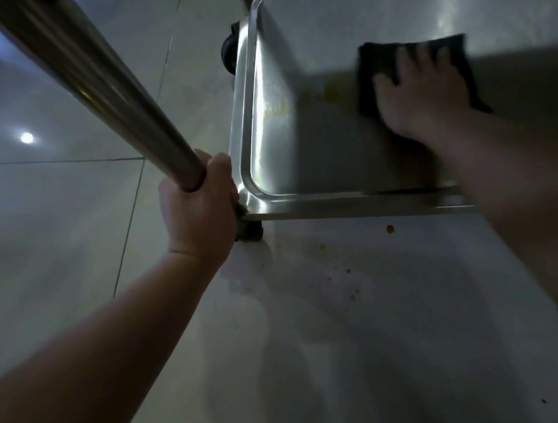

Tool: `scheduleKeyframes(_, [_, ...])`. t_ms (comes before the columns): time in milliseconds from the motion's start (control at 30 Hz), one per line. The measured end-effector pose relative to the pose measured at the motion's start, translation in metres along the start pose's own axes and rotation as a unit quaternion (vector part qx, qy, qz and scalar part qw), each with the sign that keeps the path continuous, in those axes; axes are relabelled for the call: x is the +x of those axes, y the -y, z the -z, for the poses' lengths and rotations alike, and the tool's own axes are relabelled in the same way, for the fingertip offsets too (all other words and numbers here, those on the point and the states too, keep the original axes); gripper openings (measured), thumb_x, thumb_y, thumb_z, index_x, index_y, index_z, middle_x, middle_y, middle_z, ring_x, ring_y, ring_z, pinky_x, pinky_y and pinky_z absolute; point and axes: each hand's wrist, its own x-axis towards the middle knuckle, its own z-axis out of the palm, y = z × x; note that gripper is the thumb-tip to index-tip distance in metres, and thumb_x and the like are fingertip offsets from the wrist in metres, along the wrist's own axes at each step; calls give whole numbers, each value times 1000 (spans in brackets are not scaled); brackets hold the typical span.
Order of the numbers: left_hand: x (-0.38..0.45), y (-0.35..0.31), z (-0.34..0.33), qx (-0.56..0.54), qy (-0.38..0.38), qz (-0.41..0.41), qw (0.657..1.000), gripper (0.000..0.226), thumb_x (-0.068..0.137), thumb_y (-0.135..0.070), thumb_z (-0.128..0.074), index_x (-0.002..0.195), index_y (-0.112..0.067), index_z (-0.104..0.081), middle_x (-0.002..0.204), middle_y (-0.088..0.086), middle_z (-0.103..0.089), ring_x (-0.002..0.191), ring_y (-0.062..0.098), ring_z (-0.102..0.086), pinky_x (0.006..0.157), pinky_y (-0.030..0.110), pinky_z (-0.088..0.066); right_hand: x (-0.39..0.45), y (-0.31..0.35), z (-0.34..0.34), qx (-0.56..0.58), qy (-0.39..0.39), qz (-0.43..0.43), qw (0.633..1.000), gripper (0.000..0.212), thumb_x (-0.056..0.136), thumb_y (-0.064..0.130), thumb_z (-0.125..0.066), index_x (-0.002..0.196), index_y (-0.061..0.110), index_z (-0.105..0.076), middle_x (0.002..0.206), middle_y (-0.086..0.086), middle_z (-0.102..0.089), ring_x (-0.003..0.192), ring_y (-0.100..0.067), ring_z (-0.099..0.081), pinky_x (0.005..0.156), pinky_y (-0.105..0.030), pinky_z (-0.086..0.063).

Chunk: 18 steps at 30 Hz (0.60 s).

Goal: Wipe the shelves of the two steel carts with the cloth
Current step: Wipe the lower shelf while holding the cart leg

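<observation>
Cloth (379,63), dark, lies flat under your R hand (422,93), fingers spread wide on bottom shelf (315,145); L hand (198,206) fingers wrapped round cart post (113,94).

Black cloth (382,62), silver steel shelf (314,132) with yellowish smear (335,93), pale grey floor tiles (63,199), orange specks (390,229)

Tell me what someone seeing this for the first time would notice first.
Most striking is the right hand pressed flat on a dark cloth on the cart's bottom steel shelf, beside a yellowish smear. At left, the left hand grips the cart's steel post low down. Small orange specks dot the tiled floor below the shelf.
</observation>
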Motion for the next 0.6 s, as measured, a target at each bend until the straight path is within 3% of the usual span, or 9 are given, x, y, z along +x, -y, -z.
scheduleKeyframes(100, [0,2,0,2,4,-10,1000,26,81,-24,-63,56,-29,-56,53,-4,-51,51,15,-49,55,31,-50,-13,83,-15,-18,8,138,990,73,107,56,-24,167,17,-14,174,-11,-6,159,-38,-7,129,-47,-9])
scheduleKeyframes(167, [1,4,2,-8,4,-9,1000,26,81,-22,-63,56,-28,-56,53,-3,-51,51,16,-49,54,30,-48,-46,116,-31,-36,44,261,964,72,106,58,-26,167,24,-12,175,-4,-4,161,-29,-2,128,-42,-4])
scheduleKeyframes(267, [2,7,5,-1,12,-15,1000,27,82,-21,-63,56,-29,-56,56,-1,-51,56,23,-48,61,35,-45,-89,95,-42,-25,92,402,911,72,100,67,-23,165,39,-12,174,12,-4,160,-12,2,127,-36,0])
scheduleKeyframes(333, [1,6,2,-2,5,-9,1000,25,78,-22,-62,55,-27,-54,54,0,-50,55,23,-48,58,33,-45,-90,56,-34,-40,93,438,893,76,94,71,-20,164,41,-19,172,16,-11,159,-10,-4,127,-34,-3])
scheduleKeyframes(400, [-1,3,0,-10,-8,5,1000,22,73,-23,-61,54,-25,-51,52,1,-47,53,22,-46,53,29,-42,-62,21,-23,-58,58,386,919,84,90,73,-19,164,33,-26,172,7,-19,160,-17,-12,129,-36,-8])
scheduleKeyframes(467, [-2,1,-2,-17,-10,12,1000,21,71,-23,-61,54,-25,-49,52,1,-45,52,21,-44,53,30,-40,-22,6,-9,-40,18,264,963,87,91,72,-19,165,26,-25,173,-1,-18,160,-26,-13,129,-39,-7])
scheduleKeyframes(533, [-4,-1,-1,-20,-5,13,1000,22,73,-21,-62,56,-25,-48,53,2,-44,53,21,-43,53,31,-41,16,16,-2,-22,-9,150,988,80,98,67,-20,166,25,-19,174,-3,-12,160,-28,-9,129,-45,-8])
scheduleKeyframes(600, [-4,-2,0,-25,1,13,1000,25,76,-15,-62,57,-22,-48,53,2,-44,53,20,-43,54,31,-42,41,48,-1,-17,-12,101,995,77,101,63,-20,167,24,-15,175,-3,-8,160,-30,-5,128,-48,-8])
